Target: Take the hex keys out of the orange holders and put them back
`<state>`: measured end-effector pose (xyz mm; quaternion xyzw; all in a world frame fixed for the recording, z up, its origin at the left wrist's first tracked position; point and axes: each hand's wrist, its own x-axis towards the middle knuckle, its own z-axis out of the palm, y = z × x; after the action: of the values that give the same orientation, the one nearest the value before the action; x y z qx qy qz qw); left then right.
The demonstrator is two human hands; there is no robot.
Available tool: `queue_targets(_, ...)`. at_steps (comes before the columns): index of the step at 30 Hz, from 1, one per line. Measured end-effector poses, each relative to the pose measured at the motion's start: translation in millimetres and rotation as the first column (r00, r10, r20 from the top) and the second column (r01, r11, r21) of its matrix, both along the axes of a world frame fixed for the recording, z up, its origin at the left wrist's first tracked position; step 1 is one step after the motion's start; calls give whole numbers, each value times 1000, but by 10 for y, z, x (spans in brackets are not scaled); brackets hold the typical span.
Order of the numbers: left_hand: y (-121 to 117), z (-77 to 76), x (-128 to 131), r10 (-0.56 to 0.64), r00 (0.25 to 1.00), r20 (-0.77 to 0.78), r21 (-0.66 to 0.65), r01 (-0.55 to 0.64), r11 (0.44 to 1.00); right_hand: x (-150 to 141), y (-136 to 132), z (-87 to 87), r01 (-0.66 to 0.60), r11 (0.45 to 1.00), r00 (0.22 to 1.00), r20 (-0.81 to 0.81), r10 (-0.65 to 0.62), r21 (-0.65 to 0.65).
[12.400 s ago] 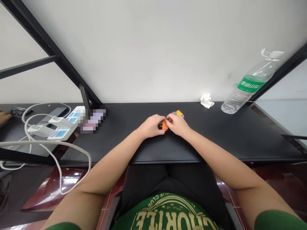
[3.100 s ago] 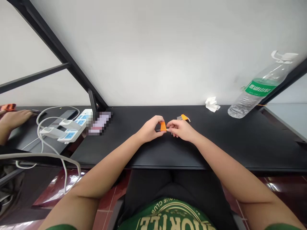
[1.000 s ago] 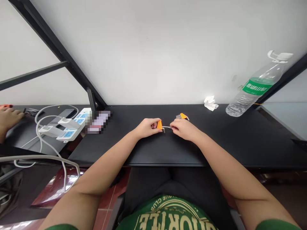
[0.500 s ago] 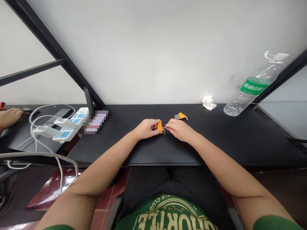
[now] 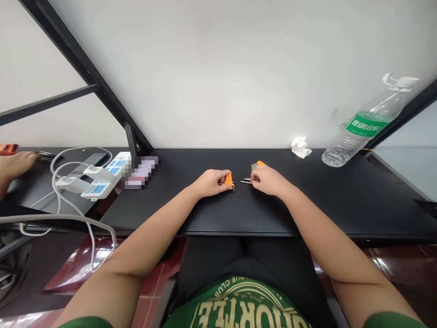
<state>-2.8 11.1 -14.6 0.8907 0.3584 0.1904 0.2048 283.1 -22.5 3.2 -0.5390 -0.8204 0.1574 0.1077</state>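
My left hand (image 5: 212,183) is closed around an orange hex key holder (image 5: 228,179), thumb and fingers pinching its sides. A bent metal key end shows at the holder's lower right edge. To the right, my right hand (image 5: 269,180) pinches a hex key (image 5: 246,182), its thin metal shaft pointing left toward the holder, with a gap between them. A second thin metal piece shows just above that shaft; I cannot tell whether it is held too. Just behind my right hand lies another orange holder (image 5: 261,163) with several keys, partly hidden by the hand.
On the black table (image 5: 191,218), a crumpled tissue (image 5: 300,147) and a large clear bottle (image 5: 362,127) stand toward the back right. At left are a blurred-out flat item (image 5: 142,172), a white power strip (image 5: 112,178) with cables, and another person's hand (image 5: 17,164).
My right hand has moved right, away from the orange holder, with the hex key in its fingers. It now partly covers the second holder. My left hand stays nearly in place.
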Motion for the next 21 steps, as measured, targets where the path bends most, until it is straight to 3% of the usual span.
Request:
queue_targets(3, 22, -22, -5, 3, 1000, -11, -15, -4, 1000, -26, -28, 28, -18, 998, 994, 103, 24, -60)
queue_targets(8, 37, -46, 1, -3, 1000, -11, -12, 3, 1000, -212, -142, 48, 4, 1000, 976, 217, -3, -3)
queue_targets(14, 16, -39, 0, -27, 999, 26, -11, 28, 1000, -264, -142, 0, -109, 993, 992, -66, 111, 35)
queue_targets(21, 4, -23, 1, -36, 999, 26, 33, 35, 999, -208, -84, -97, -141, 982, 975, -153, 160, 126)
